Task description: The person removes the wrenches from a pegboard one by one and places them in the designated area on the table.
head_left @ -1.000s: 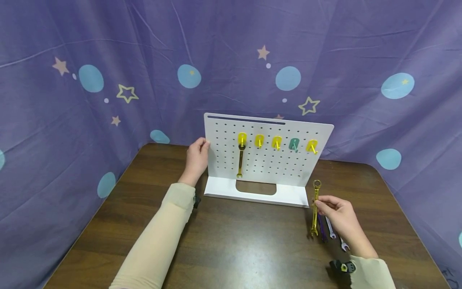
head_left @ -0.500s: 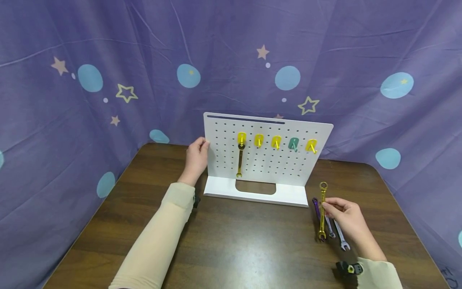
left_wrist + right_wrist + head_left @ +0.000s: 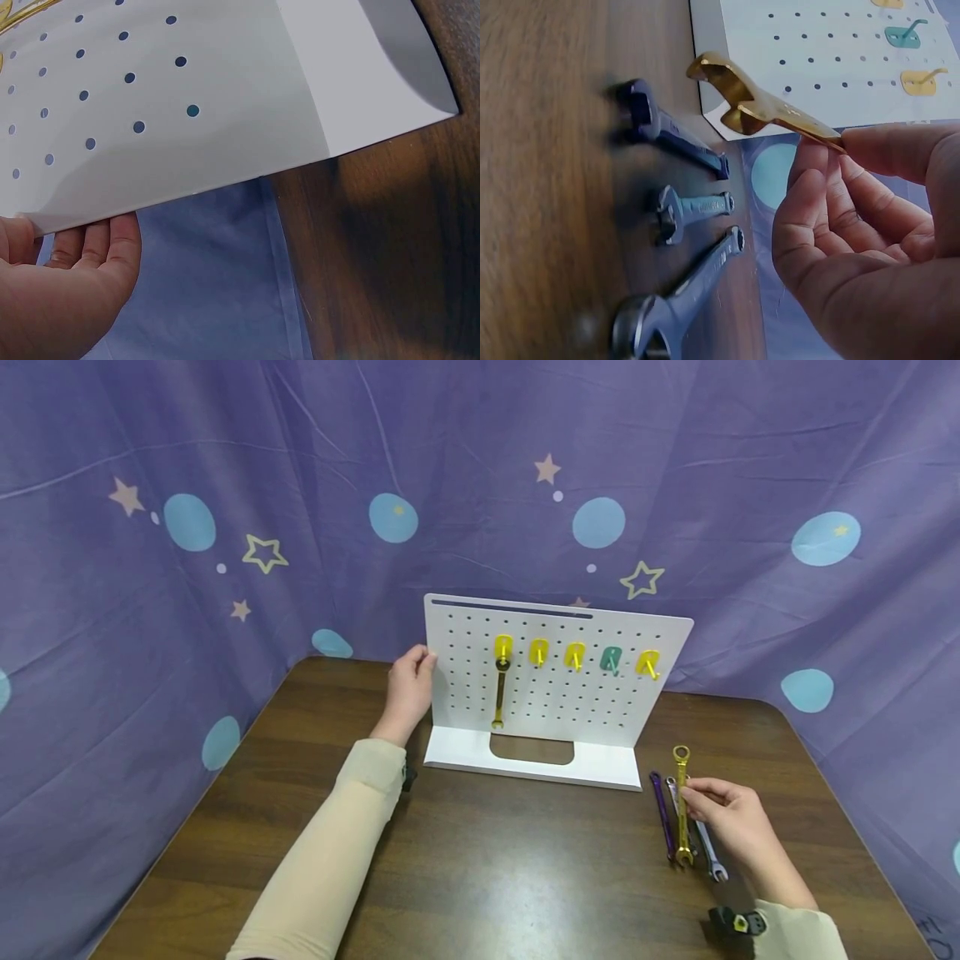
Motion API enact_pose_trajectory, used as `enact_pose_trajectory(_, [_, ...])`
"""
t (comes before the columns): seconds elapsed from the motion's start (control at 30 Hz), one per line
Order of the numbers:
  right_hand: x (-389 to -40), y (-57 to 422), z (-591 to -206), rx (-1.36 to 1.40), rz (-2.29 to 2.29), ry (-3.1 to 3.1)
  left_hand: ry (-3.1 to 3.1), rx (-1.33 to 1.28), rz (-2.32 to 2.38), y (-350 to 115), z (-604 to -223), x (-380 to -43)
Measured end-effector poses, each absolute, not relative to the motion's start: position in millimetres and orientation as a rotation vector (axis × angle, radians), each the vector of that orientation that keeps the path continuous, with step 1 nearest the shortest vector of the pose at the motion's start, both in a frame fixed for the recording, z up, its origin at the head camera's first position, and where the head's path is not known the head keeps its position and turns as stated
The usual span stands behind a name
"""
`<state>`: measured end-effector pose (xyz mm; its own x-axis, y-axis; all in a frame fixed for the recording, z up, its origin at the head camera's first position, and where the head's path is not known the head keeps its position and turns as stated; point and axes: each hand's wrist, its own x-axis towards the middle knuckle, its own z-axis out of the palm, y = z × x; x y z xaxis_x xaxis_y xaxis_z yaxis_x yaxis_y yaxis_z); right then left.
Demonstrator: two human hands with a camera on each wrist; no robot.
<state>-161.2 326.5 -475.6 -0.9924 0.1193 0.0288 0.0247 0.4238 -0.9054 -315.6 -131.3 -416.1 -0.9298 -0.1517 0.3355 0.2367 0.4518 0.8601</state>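
Note:
My left hand [image 3: 408,689] grips the left edge of a white pegboard [image 3: 465,693], thumb in front and fingers behind, as the left wrist view shows. Between thumb and fingers, my right hand [image 3: 731,818] pinches a gold combination wrench [image 3: 682,802], its ring end up and its open end down. Beneath and beside it on the table lie a purple wrench [image 3: 663,818] and two silver ones; the right wrist view shows the smaller silver wrench [image 3: 697,206] and the larger silver wrench [image 3: 697,277]. Another gold wrench [image 3: 500,693] hangs by its ring from the leftmost yellow hook [image 3: 503,647].
To the right of the hanging wrench, the board carries yellow hooks [image 3: 538,652] and one green hook [image 3: 611,660] in a row. The board's foot [image 3: 457,750] stands on a brown wooden table [image 3: 480,860]. A purple curtain [image 3: 480,485] closes off the back.
My right hand has moved right and slightly toward me with the gold wrench, away from the board's corner, uncovering more of the purple and silver wrenches. The left hand has stayed in place.

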Motion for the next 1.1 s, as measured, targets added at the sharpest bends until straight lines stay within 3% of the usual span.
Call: enact_pose_trajectory(1.1, [-153, 360, -469, -0.282, 1.517, -2.812, -2.335, -0.087, -1.466, -131, -416, -315])
